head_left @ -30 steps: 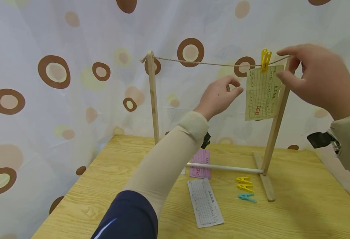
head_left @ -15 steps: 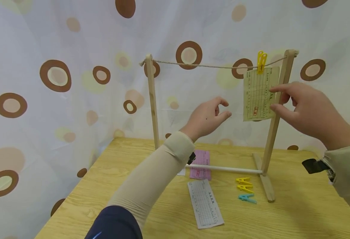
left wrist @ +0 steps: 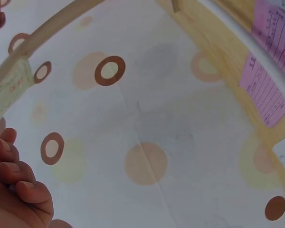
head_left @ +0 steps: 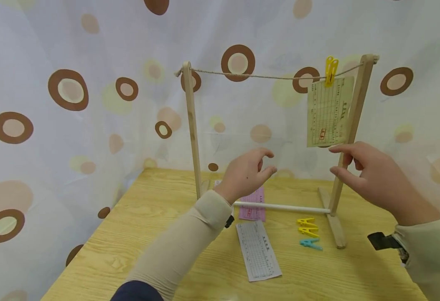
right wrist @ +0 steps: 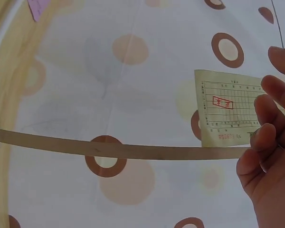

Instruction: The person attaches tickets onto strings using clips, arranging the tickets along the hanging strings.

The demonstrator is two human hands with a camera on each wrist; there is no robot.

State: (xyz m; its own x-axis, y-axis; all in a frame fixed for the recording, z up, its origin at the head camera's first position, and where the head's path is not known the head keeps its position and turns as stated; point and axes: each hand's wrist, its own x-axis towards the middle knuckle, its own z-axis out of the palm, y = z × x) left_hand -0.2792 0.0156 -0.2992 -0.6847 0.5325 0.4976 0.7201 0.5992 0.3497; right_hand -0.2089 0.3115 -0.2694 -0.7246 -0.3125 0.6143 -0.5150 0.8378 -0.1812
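My left hand [head_left: 245, 174] hovers in mid-air above the back of the table, fingers loosely bent and holding nothing. Likewise bare, my right hand [head_left: 374, 179] is in front of the rack's right post, thumb and forefinger apart, just below a pale yellow-green paper slip [head_left: 329, 115]. That slip hangs from a thin rope [head_left: 250, 76], held by a yellow clothespin [head_left: 330, 72]. On the table lie a white printed slip [head_left: 259, 253] and a pink slip [head_left: 253, 213], the pink one partly behind the rack's bar. Two yellow clothespins [head_left: 308, 231] and a blue clothespin [head_left: 311, 243] lie right of them.
The wooden rack has a left post [head_left: 192, 125], a right post [head_left: 359, 100] and a white lower bar [head_left: 287, 208]. It stands on a wood-grain table [head_left: 122, 234]. A white curtain [head_left: 110, 50] with brown rings hangs behind. Another white paper shows partly behind my left hand.
Both hands have come down from rope height, the left one also drifting left. The right hand has dropped away from the clipped slip, which stays hanging on the rope.
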